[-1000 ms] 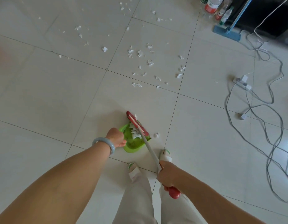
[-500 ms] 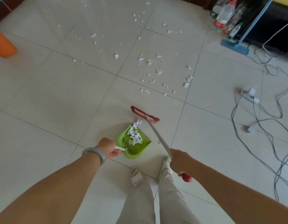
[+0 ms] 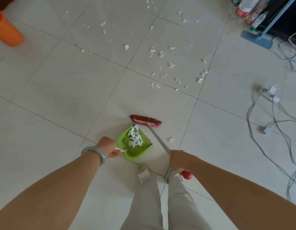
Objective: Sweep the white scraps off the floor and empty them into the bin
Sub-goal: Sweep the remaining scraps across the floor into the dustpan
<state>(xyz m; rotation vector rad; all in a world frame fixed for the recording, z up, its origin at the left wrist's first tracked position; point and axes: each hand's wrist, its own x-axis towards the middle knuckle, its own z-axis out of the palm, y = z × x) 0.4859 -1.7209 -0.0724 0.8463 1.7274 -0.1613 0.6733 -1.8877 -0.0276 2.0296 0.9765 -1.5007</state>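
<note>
I am standing in a room of a home. Under my feet is a floor (image 3: 61, 90) of large pale glossy tiles. Toward its far right corner, drink bottles (image 3: 243, 7) stand beside dark furniture (image 3: 286, 19), and grey charger cables (image 3: 268, 123) with a power strip (image 3: 268, 95) sprawl along the right edge.

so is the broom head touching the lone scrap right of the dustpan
Apart. The head view shows bare tile between the broom head and the lone scrap beside the dustpan.
</note>
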